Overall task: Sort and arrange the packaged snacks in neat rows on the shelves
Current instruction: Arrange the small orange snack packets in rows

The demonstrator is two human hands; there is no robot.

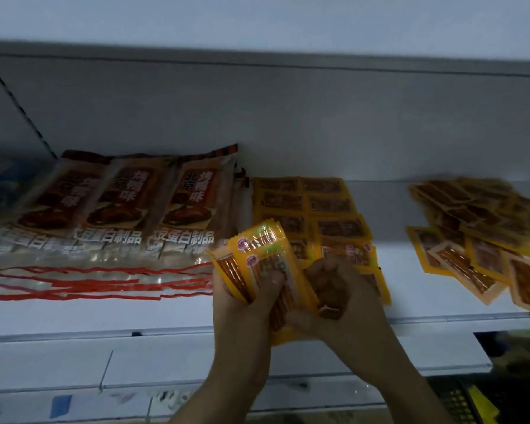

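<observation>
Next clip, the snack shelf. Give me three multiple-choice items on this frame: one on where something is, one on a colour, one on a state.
1. Where does the loose heap of yellow packets lie?
A. right end of the shelf
B. left end
C. on the floor

2. What colour are the wavy edges of the big clear bags?
A. green
B. red
C. black

3. What is the left hand doing?
A. hanging idle
B. pressing flat on the shelf
C. gripping a bundle of yellow packets

Answers: 1 A, the jumbled heap sits far right. 2 B, red wavy lines run along their front edges. 3 C, its fingers curl round the bundle.
</observation>
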